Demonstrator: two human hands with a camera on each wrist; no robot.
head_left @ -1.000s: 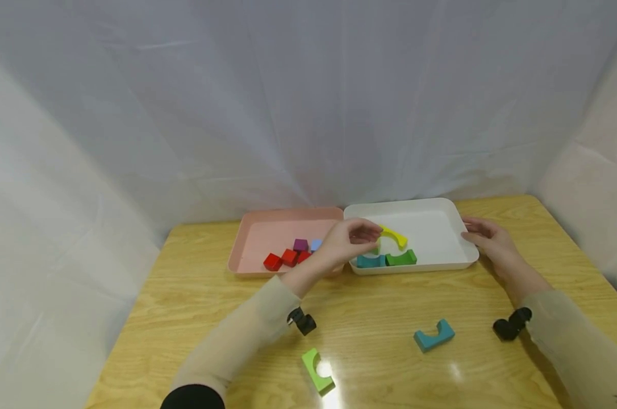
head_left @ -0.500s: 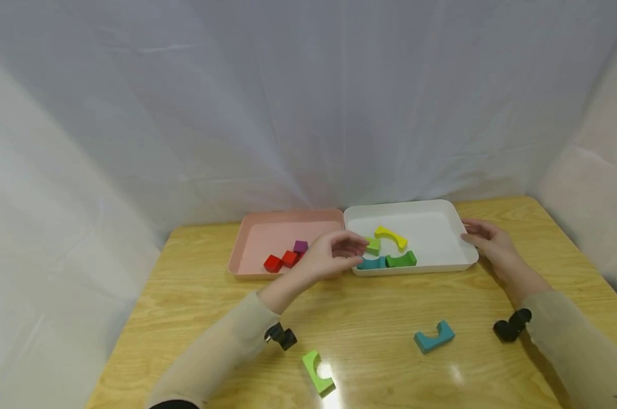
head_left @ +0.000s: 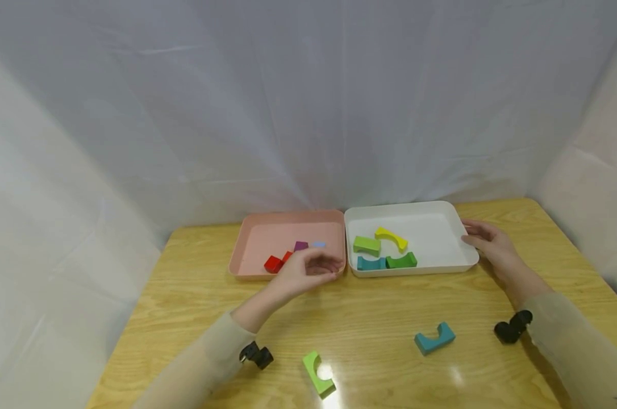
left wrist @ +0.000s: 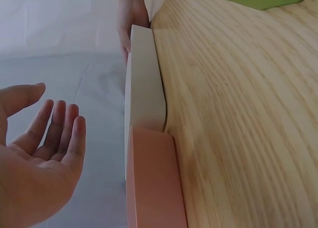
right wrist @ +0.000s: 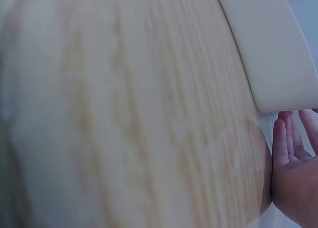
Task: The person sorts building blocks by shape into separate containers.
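Wooden table (head_left: 370,318), head view alone shows green block (head_left: 367,245)

Left hand (head_left: 308,270): empty, fingers loosely spread, palm bare in the wrist view
Left arm: stretched forward and rightward, pale sleeve to the wrist, black mount under the wrist
Right hand (head_left: 490,241): fingers straight, extended leftward
Right arm: bent in from the right, same pale sleeve, black mount at the wrist

Bright, even light; glare on table (head_left: 334,392); right-wrist view blurred.
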